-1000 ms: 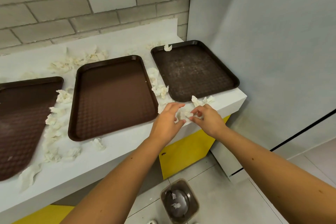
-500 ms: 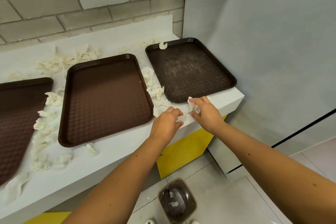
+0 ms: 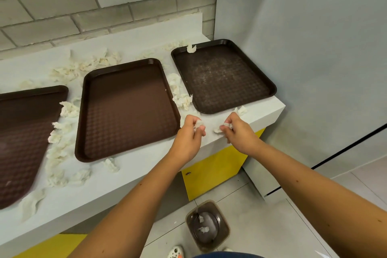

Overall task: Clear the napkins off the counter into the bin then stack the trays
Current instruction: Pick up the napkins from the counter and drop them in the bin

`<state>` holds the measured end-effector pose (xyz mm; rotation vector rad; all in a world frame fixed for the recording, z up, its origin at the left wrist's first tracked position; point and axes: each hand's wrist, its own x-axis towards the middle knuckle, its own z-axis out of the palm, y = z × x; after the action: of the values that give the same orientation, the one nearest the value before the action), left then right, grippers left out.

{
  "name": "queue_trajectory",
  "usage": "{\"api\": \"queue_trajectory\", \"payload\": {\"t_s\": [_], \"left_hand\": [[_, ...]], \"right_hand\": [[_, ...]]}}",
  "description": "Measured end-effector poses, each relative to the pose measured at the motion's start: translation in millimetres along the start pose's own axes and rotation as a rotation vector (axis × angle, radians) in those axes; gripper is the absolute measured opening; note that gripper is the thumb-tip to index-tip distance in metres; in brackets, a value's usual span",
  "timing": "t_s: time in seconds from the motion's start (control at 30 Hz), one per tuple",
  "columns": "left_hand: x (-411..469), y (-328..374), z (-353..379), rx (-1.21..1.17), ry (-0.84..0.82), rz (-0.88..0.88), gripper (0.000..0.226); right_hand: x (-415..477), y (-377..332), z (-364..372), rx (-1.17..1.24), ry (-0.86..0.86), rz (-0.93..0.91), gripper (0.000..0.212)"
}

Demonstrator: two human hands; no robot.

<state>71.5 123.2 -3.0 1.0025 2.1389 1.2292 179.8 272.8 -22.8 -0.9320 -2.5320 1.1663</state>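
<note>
Three brown trays lie side by side on the white counter (image 3: 146, 174): a left tray (image 3: 25, 142), a middle tray (image 3: 125, 109) and a right tray (image 3: 224, 77). Crumpled white napkins (image 3: 182, 100) are scattered between and around them. My left hand (image 3: 190, 138) grips a crumpled napkin (image 3: 199, 124) near the counter's front edge, beside the middle tray's corner. My right hand (image 3: 238, 132) pinches another napkin (image 3: 225, 126) just in front of the right tray. A brown bin (image 3: 207, 226) stands on the floor below, with two napkin scraps inside.
One napkin (image 3: 191, 48) lies on the right tray's far rim. More napkins (image 3: 83, 67) are heaped along the tiled back wall. A grey wall panel (image 3: 314, 48) closes off the counter's right end. The yellow cabinet front (image 3: 213, 174) is below the counter.
Both hands have closed on napkins and drawn apart and slightly back toward the counter's front edge. One napkin is left behind near the right tray's front corner.
</note>
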Motion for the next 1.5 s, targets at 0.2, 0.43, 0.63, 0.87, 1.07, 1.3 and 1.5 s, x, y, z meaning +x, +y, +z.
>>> {"api": "queue_trajectory", "payload": {"t_s": [0.2, 0.43, 0.63, 0.87, 1.07, 1.3, 1.5], "left_hand": [[-24, 10, 3, -0.148, 0.05, -0.047, 0.039], [-44, -8, 20, -0.203, -0.001, -0.157, 0.042], [-74, -39, 42, -0.314, -0.165, -0.259, 0.032], [-96, -76, 59, -0.284, -0.132, -0.522, 0.032], [-113, -110, 75, -0.47, -0.106, -0.801, 0.041], [-119, -133, 90, -0.556, -0.06, -0.915, 0.029], [-130, -156, 107, -0.459, -0.049, -0.933, 0.014]], "right_hand": [[-31, -17, -4, 0.331, -0.027, 0.046, 0.033], [-55, -10, 10, 0.55, -0.038, 0.076, 0.042], [-76, 9, 29, 0.511, -0.045, 0.066, 0.039], [-109, 39, 58, 0.209, -0.396, 0.19, 0.038], [-120, 74, 101, 0.075, -0.72, 0.441, 0.053], [-123, 99, 117, 0.018, -0.71, 0.492, 0.054], [-121, 111, 112, 0.046, -0.591, 0.46, 0.048]]}}
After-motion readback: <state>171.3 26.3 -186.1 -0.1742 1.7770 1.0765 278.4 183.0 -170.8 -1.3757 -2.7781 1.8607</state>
